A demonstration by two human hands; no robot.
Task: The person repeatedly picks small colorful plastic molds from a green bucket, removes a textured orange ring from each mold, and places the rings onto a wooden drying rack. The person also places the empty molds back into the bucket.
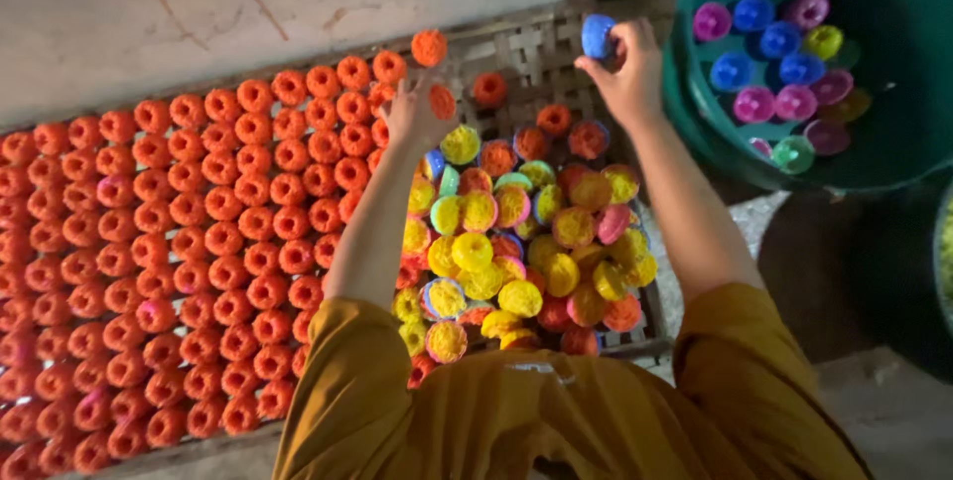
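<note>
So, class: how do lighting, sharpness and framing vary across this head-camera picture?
Head view: bright on the orange cups; dim inside the green tub and at the right floor; right hand with its blue cup slightly soft; left hand sharper; steep top-down angle.

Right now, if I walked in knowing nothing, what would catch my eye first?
The big spread of orange cups, packed in rows over the left of the woven tray. Beside it, at the tray's right, lies a jumbled heap of yellow, pink and orange cups. Above, the right hand pinches a blue cup near a green tub, and the left hand touches the orange ones.
</note>
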